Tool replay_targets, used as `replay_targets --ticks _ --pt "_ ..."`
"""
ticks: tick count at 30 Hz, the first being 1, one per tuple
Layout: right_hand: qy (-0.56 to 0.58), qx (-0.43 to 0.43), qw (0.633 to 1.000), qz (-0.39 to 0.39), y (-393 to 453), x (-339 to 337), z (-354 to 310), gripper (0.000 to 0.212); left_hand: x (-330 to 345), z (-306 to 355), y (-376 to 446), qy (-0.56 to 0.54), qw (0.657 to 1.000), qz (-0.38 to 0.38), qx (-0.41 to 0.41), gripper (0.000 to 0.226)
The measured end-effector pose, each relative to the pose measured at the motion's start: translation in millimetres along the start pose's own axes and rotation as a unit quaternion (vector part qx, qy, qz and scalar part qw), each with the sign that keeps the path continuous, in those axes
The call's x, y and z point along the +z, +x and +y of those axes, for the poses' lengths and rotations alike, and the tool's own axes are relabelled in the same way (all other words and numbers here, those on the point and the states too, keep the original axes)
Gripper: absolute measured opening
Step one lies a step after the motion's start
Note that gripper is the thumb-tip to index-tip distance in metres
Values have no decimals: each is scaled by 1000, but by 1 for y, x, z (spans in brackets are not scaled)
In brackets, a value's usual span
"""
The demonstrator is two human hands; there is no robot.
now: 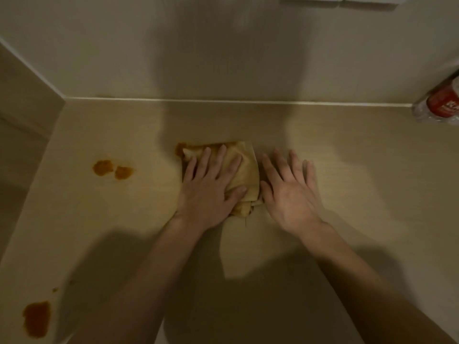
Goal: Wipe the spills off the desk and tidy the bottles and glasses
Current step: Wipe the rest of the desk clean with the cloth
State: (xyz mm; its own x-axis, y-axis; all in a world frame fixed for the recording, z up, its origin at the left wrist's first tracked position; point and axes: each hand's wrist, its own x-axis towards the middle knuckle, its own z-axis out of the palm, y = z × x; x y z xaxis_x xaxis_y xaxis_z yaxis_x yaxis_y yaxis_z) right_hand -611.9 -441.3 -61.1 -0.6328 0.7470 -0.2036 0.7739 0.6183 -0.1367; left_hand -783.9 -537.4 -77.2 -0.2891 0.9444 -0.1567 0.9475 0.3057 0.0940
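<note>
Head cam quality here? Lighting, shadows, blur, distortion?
Head view: dim, warm light; broad soft shadows of the arms fall across the desk and back wall; wide-angle bending curves the desk edges; the bottle at the right edge is smeared, the forearms soft; left hand, right hand and cloth stay readable.

A plain indoor room, most likely a home or a rented room, is suggested. A pale wood-grain worktop is fitted into a corner, closed off by a cream wall at the back and a side panel on the left. White wall plates, perhaps switches or sockets, are seen at the top edge. A clear plastic bottle with a red label is set against the wall on the right. Dim, warm lighting is cast over everything.
</note>
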Motion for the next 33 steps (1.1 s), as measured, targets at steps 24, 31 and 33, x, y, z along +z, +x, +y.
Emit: replay_targets --ticks 24,31,33 --pt "8 28 1000 3 3 23 19 60 6 -9 14 -20 1000 -3 -1 71" --pt "4 33 999 4 6 25 19 61 -9 -3 101 -25 999 3 30 70" --pt "10 35 999 5 6 24 19 64 -7 -4 105 -20 999 11 43 70"
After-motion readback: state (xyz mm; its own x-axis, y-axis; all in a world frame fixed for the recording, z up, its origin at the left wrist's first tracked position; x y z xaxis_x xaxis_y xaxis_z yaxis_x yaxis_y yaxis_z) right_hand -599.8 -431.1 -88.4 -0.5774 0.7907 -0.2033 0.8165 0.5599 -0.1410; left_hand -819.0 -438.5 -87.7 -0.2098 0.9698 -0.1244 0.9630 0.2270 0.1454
